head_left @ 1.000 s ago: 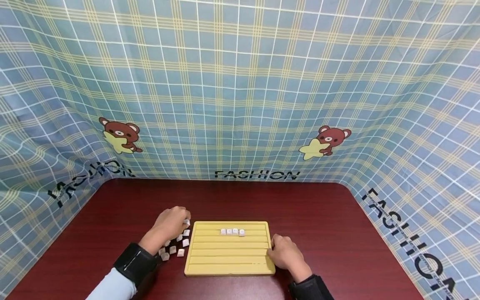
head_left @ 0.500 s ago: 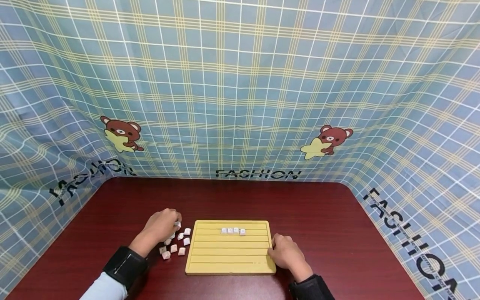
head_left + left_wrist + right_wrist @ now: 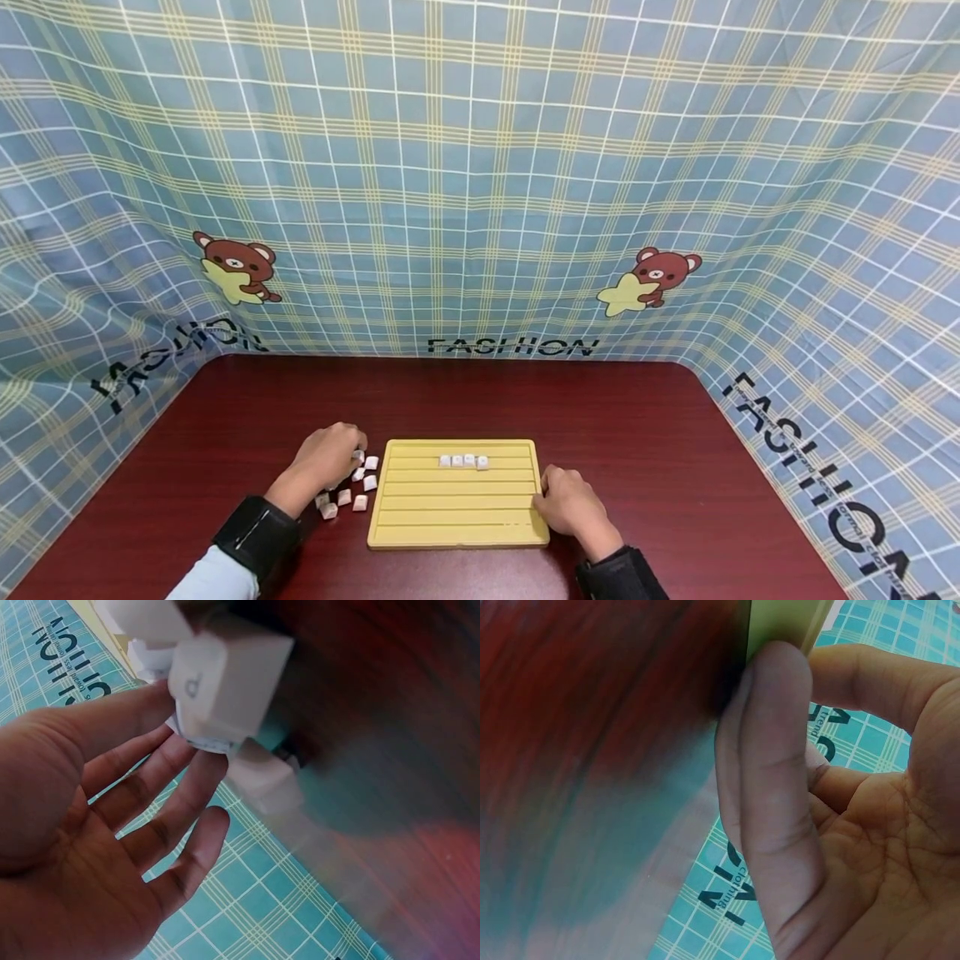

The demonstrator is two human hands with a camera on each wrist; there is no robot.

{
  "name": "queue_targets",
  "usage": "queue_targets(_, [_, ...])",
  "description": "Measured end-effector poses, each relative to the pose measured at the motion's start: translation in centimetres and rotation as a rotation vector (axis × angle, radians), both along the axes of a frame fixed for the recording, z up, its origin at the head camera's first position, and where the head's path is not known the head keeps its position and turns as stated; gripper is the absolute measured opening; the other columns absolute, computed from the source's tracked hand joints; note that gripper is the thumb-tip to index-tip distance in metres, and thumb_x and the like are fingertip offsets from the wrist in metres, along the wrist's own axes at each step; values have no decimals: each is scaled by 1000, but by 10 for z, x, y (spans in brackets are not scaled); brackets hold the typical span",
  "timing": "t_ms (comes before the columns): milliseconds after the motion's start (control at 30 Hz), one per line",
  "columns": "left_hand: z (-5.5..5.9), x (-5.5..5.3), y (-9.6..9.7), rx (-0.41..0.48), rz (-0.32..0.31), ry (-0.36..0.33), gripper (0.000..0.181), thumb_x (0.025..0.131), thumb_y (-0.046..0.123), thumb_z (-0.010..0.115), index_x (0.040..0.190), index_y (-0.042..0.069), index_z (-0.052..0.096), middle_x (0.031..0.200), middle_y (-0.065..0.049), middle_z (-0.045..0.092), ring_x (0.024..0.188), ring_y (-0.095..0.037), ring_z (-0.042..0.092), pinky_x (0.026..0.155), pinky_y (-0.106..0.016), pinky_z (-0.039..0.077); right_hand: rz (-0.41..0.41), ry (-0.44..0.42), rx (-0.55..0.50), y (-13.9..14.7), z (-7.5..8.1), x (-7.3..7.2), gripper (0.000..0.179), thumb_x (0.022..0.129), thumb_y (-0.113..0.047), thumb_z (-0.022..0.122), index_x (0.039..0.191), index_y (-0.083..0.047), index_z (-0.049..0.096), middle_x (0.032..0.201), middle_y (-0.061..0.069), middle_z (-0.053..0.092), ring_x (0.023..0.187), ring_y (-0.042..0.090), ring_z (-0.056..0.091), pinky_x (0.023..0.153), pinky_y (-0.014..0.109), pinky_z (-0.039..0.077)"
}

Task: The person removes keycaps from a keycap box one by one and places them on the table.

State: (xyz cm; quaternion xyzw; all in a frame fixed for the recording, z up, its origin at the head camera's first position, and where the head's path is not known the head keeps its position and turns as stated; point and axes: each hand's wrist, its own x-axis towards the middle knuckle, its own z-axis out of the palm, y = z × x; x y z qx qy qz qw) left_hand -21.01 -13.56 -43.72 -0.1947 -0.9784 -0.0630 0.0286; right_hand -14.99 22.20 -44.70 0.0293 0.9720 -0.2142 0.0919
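Note:
My left hand (image 3: 326, 457) pinches a white keycap between thumb and fingertips, low over the left part of the table. The left wrist view shows this keycap (image 3: 214, 686) up close with a letter on its face; other pale keycaps crowd around it. Loose keycaps (image 3: 360, 502) lie scattered left of a yellow ridged tray (image 3: 450, 504), some partly hidden by the hand. Several keycaps (image 3: 469, 459) stand side by side in the tray's upper part. At its right edge my right hand (image 3: 572, 504) grips the tray, the rim (image 3: 784, 622) caught between thumb and fingers.
The dark red table (image 3: 450, 400) reaches back to a blue plaid cloth (image 3: 480, 208), which also rises along both sides. Black bands (image 3: 258, 532) circle both wrists.
My left hand drew leftward from beside the tray's upper left corner with a keycap, then came slightly back right and lower. The right hand keeps its place on the tray.

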Motion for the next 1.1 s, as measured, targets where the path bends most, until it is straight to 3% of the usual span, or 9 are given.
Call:
queue_targets(567, [0,-1,3,7,12,9,5,81,7,77,84,9,72,81,-3,69,65,-11,58,57,-30,46,4,-7,8,0,1,-1,14,87,-17,66,80,-11,55,74,4,52,62,19,49,55,31,38])
queue_targets(900, [-1,2,-1,-6,22,15,7,80,7,77,86,8,73,84,-4,69,70,-15,62,59,-33,49,8,14,8,-2,-1,0,14,86,-17,67,79,-11,56,74,3,53,63,19,50,55,32,39])
queue_targets(1100, [6,0,1,-39,26,15,14,79,7,78,93,7,74,90,-7,71,77,-20,67,61,-33,52,14,6,10,-1,0,0,13,86,-17,67,81,-11,56,75,4,53,64,20,51,55,33,40])
